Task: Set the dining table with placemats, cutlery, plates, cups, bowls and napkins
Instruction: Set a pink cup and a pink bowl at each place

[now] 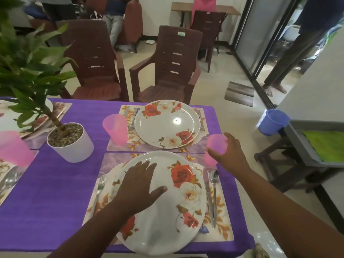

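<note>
A: Near setting? The near plate (pixel 167 211) is steadied under the flat, spread left hand (pixel 138 181), seemingly to stop it sliding; a pink cup (pixel 216 148) is gripped by the right hand (pixel 226 151) at the placemat's (pixel 223 220) far-right corner.

B: Beyond? A second setting is laid on the purple tablecloth (pixel 55 192); brown chairs (pixel 167 67) are ranged behind.

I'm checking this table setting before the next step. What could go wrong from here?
The pink cup that the right hand grips sits near the table's right edge; a nudge might tip it off. The left hand lies flat on the near plate, which overhangs its placemat toward the front edge, so a push could slide it into the fork.
</note>
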